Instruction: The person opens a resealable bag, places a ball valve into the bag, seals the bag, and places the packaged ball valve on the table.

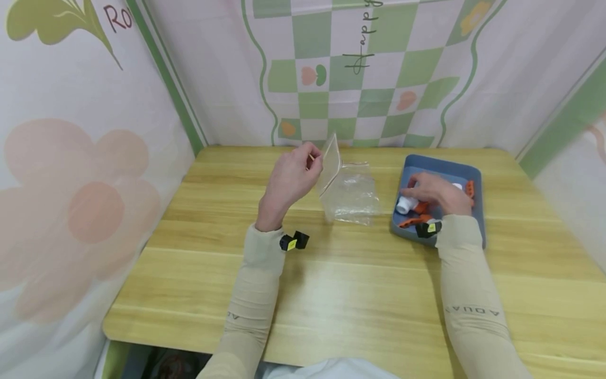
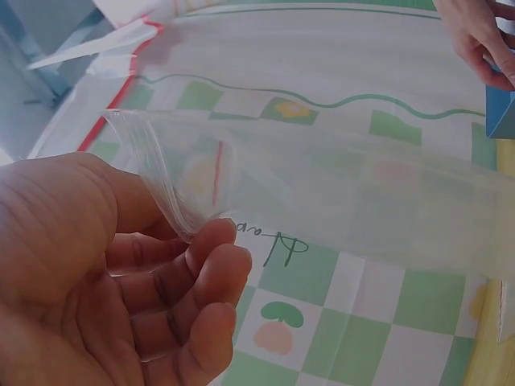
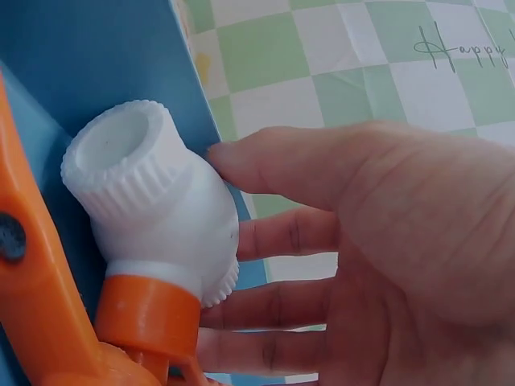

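Observation:
My left hand [image 1: 294, 173] pinches the edge of a clear plastic zip bag [image 1: 352, 197] between thumb and fingers. In the left wrist view the bag [image 2: 322, 193] stretches away to the right from the fingertips, its rim showing several thin layers. My right hand [image 1: 437, 190] reaches into a blue tray [image 1: 479, 231]. Close beside it lies a white plastic ball valve [image 3: 173, 213] with an orange handle [image 3: 48, 265]. The thumb tip is right at the valve's side, and the other fingers extend partly hidden behind its body.
More orange-handled pieces [image 1: 470, 188] lie in the tray, partly covered by my right hand. The wooden table [image 1: 341, 295] meets a patterned cloth [image 1: 345, 95] at its back edge. Another cloth [image 1: 85, 173] hangs along the left.

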Demonstrator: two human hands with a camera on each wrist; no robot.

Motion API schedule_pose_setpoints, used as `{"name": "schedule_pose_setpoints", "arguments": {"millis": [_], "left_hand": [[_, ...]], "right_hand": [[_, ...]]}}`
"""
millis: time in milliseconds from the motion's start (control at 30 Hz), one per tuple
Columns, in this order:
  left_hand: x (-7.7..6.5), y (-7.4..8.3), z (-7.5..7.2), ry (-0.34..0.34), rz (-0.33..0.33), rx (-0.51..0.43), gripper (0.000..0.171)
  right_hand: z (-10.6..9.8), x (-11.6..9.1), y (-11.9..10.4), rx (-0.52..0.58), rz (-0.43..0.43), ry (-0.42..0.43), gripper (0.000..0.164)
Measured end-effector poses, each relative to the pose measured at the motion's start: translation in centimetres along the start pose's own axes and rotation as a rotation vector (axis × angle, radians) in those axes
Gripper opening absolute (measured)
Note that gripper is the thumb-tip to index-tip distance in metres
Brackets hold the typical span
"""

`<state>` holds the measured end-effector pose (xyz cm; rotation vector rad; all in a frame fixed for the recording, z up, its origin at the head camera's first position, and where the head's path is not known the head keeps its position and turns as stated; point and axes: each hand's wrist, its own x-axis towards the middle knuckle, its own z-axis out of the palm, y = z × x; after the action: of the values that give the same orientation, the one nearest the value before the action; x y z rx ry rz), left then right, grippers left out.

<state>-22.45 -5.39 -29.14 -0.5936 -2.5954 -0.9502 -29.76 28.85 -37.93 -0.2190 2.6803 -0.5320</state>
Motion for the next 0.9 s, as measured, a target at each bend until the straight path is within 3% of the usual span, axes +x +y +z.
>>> {"name": "schedule_pose_setpoints", "arguments": {"millis": [100, 300, 567, 900], "left_hand": [[0.00, -0.03, 0.09, -0.001, 0.003, 0.003, 0.017], [0.04, -0.04, 0.16, -0.006, -0.001, 0.005, 0.017], [0.09, 0.15, 0.03, -0.005, -0.009, 0.003, 0.017], [-0.01, 0.16, -0.18, -0.007, -0.011, -0.008, 0.017]], "right_hand": [[0.14, 0.15, 0.08, 0.057, 0.026, -0.050, 0.047], [0.15, -0.25, 0.22, 0.028, 0.039, -0.103, 0.058], [0.03, 0.17, 0.28, 0.084, -0.004, -0.071, 0.032], [-0.32, 0.20, 0.82, 0.115, -0.051, -0.022, 0.031]]}}
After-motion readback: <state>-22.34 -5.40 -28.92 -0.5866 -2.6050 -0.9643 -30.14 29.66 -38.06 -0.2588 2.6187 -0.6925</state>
